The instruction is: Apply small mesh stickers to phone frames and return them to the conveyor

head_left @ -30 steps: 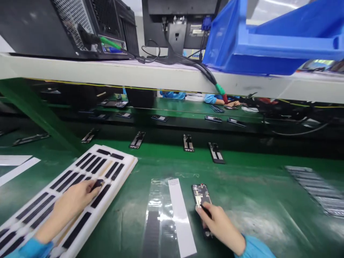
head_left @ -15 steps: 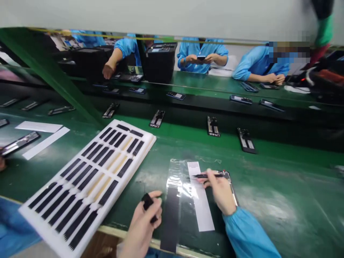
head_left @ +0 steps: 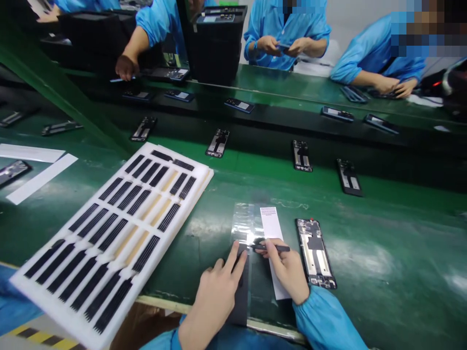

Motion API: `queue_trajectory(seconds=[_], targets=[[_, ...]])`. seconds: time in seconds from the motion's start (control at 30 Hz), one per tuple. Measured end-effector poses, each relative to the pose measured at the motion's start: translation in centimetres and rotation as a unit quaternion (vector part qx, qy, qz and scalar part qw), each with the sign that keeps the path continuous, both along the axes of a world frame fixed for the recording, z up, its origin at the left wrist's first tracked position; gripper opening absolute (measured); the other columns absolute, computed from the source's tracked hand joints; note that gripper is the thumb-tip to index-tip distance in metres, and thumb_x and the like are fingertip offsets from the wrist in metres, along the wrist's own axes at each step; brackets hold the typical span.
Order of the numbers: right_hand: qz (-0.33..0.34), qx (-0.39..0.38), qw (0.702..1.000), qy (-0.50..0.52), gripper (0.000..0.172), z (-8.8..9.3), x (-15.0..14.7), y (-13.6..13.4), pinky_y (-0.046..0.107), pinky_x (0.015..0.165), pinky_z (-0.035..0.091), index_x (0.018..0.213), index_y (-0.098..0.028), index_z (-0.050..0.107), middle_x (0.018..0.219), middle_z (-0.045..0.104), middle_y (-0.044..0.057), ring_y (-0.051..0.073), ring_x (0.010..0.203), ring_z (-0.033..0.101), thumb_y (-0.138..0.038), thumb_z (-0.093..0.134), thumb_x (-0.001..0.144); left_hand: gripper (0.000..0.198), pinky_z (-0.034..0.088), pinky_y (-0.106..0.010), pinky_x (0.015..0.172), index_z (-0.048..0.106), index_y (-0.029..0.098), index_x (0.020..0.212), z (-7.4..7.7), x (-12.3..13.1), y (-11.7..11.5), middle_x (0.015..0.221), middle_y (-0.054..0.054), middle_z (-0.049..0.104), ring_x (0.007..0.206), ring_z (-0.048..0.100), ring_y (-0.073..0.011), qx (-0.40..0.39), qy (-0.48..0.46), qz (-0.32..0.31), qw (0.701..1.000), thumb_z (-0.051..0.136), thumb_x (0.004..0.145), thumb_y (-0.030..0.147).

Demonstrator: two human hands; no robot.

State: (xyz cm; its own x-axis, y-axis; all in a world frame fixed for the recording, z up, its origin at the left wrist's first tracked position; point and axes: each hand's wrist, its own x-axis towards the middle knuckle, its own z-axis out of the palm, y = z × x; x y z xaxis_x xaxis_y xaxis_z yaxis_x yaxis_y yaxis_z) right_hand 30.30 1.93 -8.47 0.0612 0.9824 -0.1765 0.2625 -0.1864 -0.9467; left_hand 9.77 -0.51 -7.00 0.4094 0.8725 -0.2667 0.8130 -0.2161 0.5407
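My left hand [head_left: 217, 296] lies over a clear film strip with a black lower part [head_left: 239, 311], index and middle fingers stretched onto it. The underside of this hand, with its curled fingers, is hidden. Black tweezers [head_left: 273, 248] are pinched in my right hand [head_left: 288, 272], their tips at the film close to my left fingertips. Under my right hand runs a white paper strip [head_left: 270, 223] with rows of small dark dots at its top. An opened phone [head_left: 316, 255], its inner parts showing, lies just right of that hand.
A white foam tray [head_left: 153, 227] of black ribbon-like parts stands at left. Several opened phones [head_left: 218, 143] line the green strip behind. More phones [head_left: 239, 105] sit on the raised shelf. Co-workers in blue [head_left: 288, 29] work opposite. White paper strips [head_left: 42, 180] lie far left.
My left hand has moved right and onto the film; the small black piece it held is out of sight. My right hand has moved off the phone, lower, with the tweezers. The view has shifted.
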Motion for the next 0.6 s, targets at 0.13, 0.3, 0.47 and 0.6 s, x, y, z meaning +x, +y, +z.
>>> queue_trajectory(seconds=[0.13,0.3,0.47,0.6], targets=[[-0.022,-0.008,0.999,0.030,0.047,0.8,0.3,0.1,0.038,0.076,0.061,0.104,-0.015,0.075,0.092,0.078,0.014,0.026,0.080,0.076,-0.054,0.050,0.100,0.059,0.057,-0.038,0.078,0.061,0.027,0.131,0.3,0.1,0.6,0.152,-0.011,0.048,0.102,0.067,-0.0295,-0.046,-0.133,0.087,0.986,0.048,0.079,0.003],[-0.090,0.015,0.986,0.142,0.051,4.0,0.6,-1.4,0.043,0.075,0.063,0.108,-0.014,0.075,0.084,0.078,0.013,0.028,0.075,0.076,-0.058,0.051,0.097,0.035,0.048,-0.025,0.043,0.050,0.024,0.120,2.0,1.5,0.9,0.101,-0.009,0.071,0.053,0.061,-0.0147,-0.161,-0.365,0.239,0.885,0.043,0.097,0.050],[-0.082,-0.023,0.978,0.189,0.038,4.9,-0.5,-2.9,0.041,0.083,0.064,0.099,-0.017,0.078,0.118,0.073,0.015,0.030,0.091,0.076,-0.051,0.062,0.094,0.056,0.024,-0.017,0.028,0.053,0.020,0.105,4.2,3.7,1.1,0.071,-0.001,0.061,0.033,0.036,-0.0054,-0.283,-0.529,0.304,0.740,0.021,0.099,0.065],[-0.075,-0.042,0.972,0.218,0.039,4.3,-0.7,-3.1,0.043,0.089,0.062,0.112,-0.018,0.074,0.120,0.073,0.014,0.031,0.097,0.075,-0.050,0.060,0.096,0.049,0.025,-0.015,0.030,0.060,0.018,0.099,5.1,4.1,1.4,0.069,-0.001,0.059,0.037,0.039,-0.0049,-0.321,-0.584,0.323,0.672,0.042,0.096,0.063]])
